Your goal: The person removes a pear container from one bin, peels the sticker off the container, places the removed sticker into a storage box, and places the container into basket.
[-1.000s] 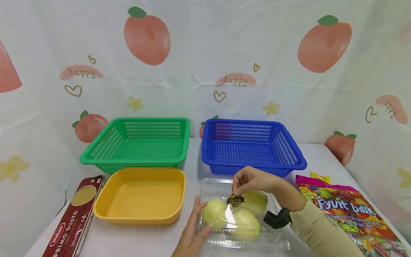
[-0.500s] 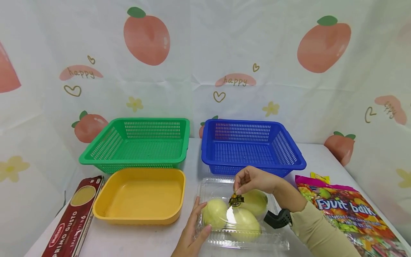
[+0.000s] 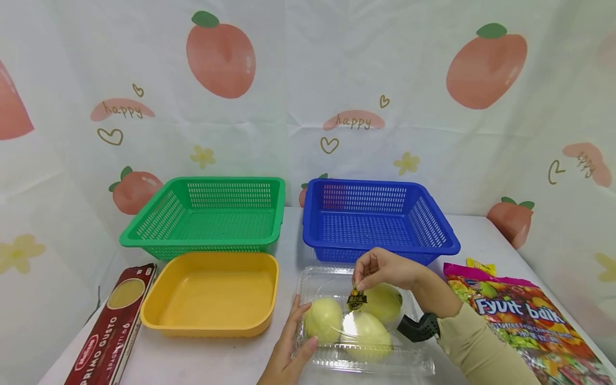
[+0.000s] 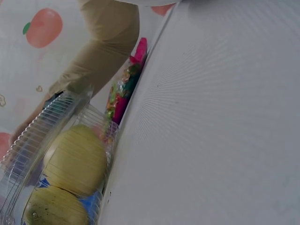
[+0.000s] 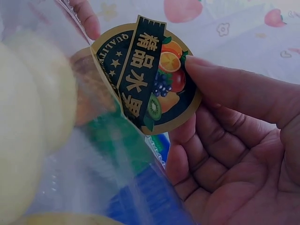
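A clear plastic clamshell box [image 3: 317, 275] with three pale yellow fruits [image 3: 366, 334] lies on the white table near the front. My right hand [image 3: 380, 267] pinches a round black and gold sticker [image 3: 356, 299] on the lid, its upper part lifted off the plastic. The right wrist view shows that sticker [image 5: 147, 89] close up, peeled back between thumb and fingers [image 5: 234, 89]. My left hand [image 3: 289, 347] rests with straight fingers against the box's left side. The left wrist view shows the box [image 4: 56, 136] and fruits [image 4: 75, 159] from the side.
Behind the box stand a blue basket [image 3: 377, 222] and a green basket [image 3: 207, 216]. A yellow tray [image 3: 212, 291] sits to the left, with a red spaghetti box [image 3: 113, 326] beside it. A colourful candy bag [image 3: 520, 321] lies at the right.
My right hand has risen slightly, and the sticker's top edge has peeled further off the lid. The left hand has stayed still.
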Available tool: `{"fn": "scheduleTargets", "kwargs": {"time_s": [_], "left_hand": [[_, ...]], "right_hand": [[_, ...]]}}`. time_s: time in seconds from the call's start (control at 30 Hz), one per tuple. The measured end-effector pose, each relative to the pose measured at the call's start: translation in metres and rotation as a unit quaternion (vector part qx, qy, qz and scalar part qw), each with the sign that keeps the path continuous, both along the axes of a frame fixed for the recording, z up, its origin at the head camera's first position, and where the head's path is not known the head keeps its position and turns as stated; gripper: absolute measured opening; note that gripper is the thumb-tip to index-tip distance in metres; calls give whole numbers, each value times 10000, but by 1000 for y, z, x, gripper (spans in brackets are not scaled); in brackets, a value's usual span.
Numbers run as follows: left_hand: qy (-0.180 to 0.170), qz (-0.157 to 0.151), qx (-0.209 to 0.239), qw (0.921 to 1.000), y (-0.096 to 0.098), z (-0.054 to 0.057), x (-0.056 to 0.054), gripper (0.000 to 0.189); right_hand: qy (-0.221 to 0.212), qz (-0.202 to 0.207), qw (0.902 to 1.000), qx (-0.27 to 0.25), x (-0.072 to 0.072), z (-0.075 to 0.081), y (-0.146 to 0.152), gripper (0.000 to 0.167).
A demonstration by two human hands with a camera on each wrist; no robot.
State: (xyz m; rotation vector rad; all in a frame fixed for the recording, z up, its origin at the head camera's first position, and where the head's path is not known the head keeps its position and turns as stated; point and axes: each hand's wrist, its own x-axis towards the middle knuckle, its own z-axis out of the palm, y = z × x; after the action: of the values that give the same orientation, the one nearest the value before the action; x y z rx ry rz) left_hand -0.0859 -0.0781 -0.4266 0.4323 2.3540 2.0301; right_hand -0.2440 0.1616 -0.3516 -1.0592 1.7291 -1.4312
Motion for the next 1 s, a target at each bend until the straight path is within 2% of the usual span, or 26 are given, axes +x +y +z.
{"fn": "scheduleTargets", "kwargs": {"time_s": [0.07,0.23,0.63,0.87,1.0], "left_hand": [[3,1,-8,10000,0,0,0,50],[-22,63,-74,10000,0,0,0,49],[39,16,-41,10000,0,0,0,52],[123,-56,20,9999,-1,-3,-2,50],[94,-62,31,9999,-1,-4,-2,51]], "right_hand": [[-62,-1,10000,-17,0,0,1,3],[-159,15,9999,-45,1,0,2,13],[-247,103,9993,-263,1,4,7,14],[-227,46,9958,-889,-6,25,20,23],[-152,-27,9969,-774,-7,33,19,23]]}}
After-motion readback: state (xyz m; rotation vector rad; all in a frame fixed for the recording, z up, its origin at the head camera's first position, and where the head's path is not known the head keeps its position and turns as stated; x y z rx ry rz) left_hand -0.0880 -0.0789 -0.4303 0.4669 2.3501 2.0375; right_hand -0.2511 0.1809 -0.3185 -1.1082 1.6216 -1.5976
